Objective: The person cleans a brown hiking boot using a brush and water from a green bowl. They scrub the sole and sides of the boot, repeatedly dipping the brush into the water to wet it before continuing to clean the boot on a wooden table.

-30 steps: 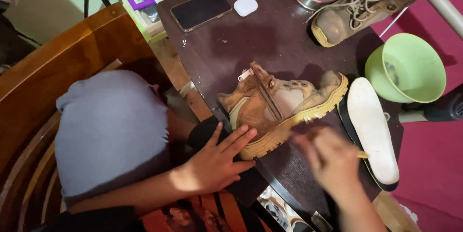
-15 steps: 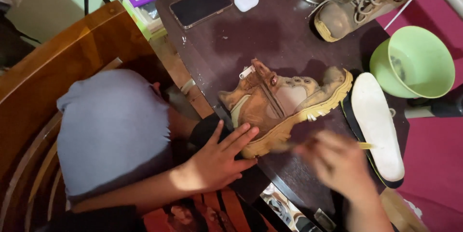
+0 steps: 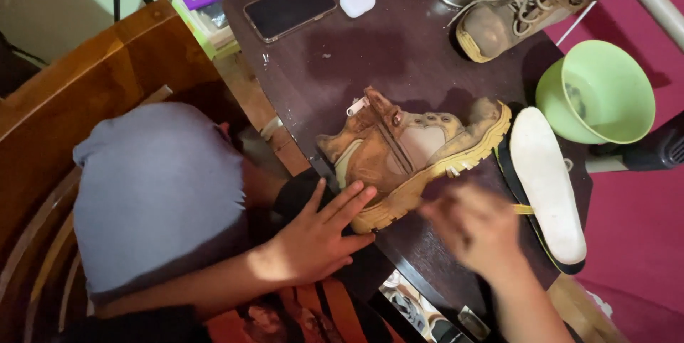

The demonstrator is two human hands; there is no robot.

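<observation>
Tan, worn leather boot [image 3: 413, 154] lies on its side on the dark wooden table [image 3: 342, 58]. The left hand [image 3: 320, 232] presses flat, fingers spread, against its heel. The right hand [image 3: 474, 229] is blurred beside the sole, so its grip cannot be told.

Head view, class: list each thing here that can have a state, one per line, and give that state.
Tan boot: on its side on the dark table, unlaced.
Second boot: laced, at the far edge.
Insole: out, lying beside the boot.
Green bowl: seems nearly empty.
Phone: screen dark.
Earbud case: shut.
Left hand: flat against the boot's heel.
Right hand: blurred.
</observation>
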